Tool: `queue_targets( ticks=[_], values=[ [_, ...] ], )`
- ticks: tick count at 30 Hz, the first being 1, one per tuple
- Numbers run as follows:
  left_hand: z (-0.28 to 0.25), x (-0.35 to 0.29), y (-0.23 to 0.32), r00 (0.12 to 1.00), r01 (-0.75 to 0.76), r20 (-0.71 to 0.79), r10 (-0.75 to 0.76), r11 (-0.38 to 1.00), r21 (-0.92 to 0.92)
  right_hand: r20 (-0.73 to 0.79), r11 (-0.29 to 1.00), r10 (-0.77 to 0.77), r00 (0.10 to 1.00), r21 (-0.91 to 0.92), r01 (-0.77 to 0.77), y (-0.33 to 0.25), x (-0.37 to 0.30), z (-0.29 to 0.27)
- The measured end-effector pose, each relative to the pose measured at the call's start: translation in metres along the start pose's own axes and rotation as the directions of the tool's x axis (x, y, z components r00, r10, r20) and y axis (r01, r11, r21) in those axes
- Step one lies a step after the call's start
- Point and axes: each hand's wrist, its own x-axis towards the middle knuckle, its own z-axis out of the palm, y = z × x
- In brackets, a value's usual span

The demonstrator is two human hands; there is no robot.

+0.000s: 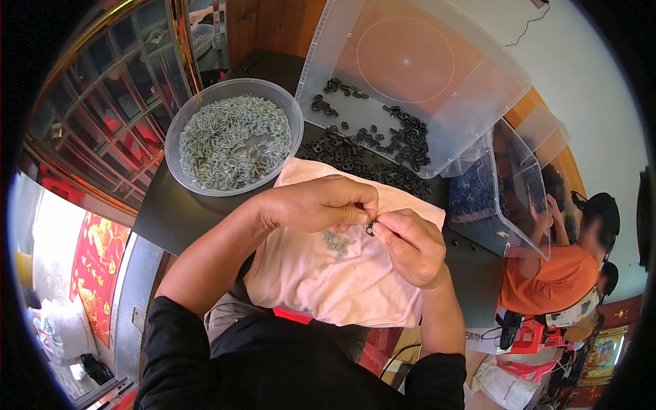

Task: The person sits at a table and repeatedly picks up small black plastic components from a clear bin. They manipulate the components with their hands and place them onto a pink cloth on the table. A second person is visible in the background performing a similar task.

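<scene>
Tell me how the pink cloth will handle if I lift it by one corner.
The pink cloth will probably hang floppy, as soft creases run across it. Looking like thin fabric, it should feel light. The small grey pieces lying on it would likely slide or spill.

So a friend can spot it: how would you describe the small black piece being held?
Find the pink cloth before the person. Over it, where the left hand and right hand meet, is a small black piece showing a tiny loop. Unlike the loose black parts in and near the big clear bin, this one is held.
</scene>
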Motion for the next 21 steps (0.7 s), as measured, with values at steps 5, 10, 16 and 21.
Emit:
queue_targets(
  ticks=[5, 10, 16, 21],
  values=[
    [0.001, -0.001, -0.001, 1.0, 0.003, -0.021, -0.001, 0.996, 0.087, 0.125, 0.995, 0.002, 0.992, -0.097, 0.01, -0.004, 0.0, -0.002],
    [0.002, 0.002, -0.007, 0.998, 0.025, -0.055, -0.011, 0.968, 0.249, 0.234, 0.974, -0.072, 0.97, -0.195, 0.119, -0.002, 0.002, 0.001],
    [0.004, 0.004, -0.007, 0.984, 0.123, -0.114, -0.135, 0.987, -0.107, -0.024, 0.987, 0.157, 0.987, 0.033, -0.156, 0.01, -0.005, 0.007],
    [0.003, 0.006, -0.012, 0.962, 0.079, -0.252, -0.106, 0.99, -0.114, -0.149, 0.728, 0.627, 0.765, 0.46, -0.508, 0.003, -0.008, 0.01]
  ],
)
